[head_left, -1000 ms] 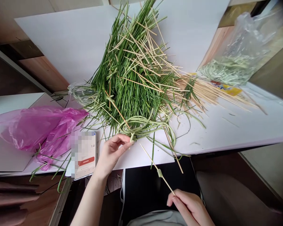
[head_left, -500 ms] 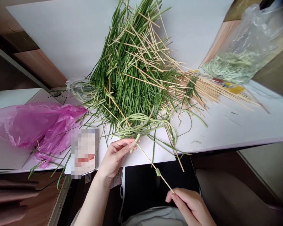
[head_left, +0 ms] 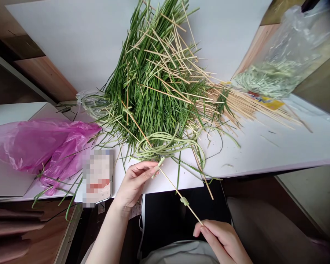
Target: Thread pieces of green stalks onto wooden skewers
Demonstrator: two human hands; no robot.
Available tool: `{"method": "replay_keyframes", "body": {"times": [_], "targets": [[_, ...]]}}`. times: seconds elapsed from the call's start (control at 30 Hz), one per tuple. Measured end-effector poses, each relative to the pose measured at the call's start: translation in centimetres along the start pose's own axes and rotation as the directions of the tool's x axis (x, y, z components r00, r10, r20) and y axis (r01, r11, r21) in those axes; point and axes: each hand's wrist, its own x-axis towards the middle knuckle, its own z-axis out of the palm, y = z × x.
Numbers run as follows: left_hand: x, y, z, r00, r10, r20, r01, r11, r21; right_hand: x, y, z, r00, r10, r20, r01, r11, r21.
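My left hand [head_left: 134,181] pinches the pale end of a green chive stalk [head_left: 160,162] at the white table's near edge. My right hand [head_left: 222,242], low over my lap, grips the bottom of a thin bamboo skewer [head_left: 178,192] that slants up to the left. The skewer's tip meets the stalk end at my left fingertips. A small green piece [head_left: 184,201] is threaded halfway along the skewer. Just beyond lies a coil of stalks [head_left: 167,145] and a big heap of chives [head_left: 151,84] with skewers strewn over it.
A pink plastic bag [head_left: 41,146] lies at the left, a phone [head_left: 97,176] next to my left wrist. A bundle of skewers [head_left: 250,104] fans out to the right, beside a clear bag of greens [head_left: 277,69]. A white board [head_left: 77,44] stands behind.
The skewer tip has come up to the stalk end held in my left fingers. Both hands shifted only slightly.
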Motion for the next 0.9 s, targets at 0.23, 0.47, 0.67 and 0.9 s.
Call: {"method": "replay_keyframes", "body": {"times": [0.23,0.47,0.67,0.9], "targets": [[0.1,0.1,0.5,1.000,-0.003,0.009,0.003,0.999,-0.041,-0.2,-0.3,-0.2,0.999,0.009,0.037,-0.008,1.000,-0.017],[0.1,0.2,0.5,1.000,0.003,0.029,-0.002,0.998,-0.063,-0.5,-0.2,-0.2,0.997,0.051,0.053,-0.050,0.999,-0.021],[0.0,0.2,0.5,1.000,0.008,0.026,-0.007,1.000,-0.011,-0.9,-0.2,-0.1,0.989,0.120,0.084,-0.117,0.993,-0.034],[0.0,0.0,0.5,0.999,0.008,0.032,-0.006,0.999,-0.039,-1.0,-1.1,0.3,0.979,0.197,0.051,-0.197,0.980,0.011]]}}
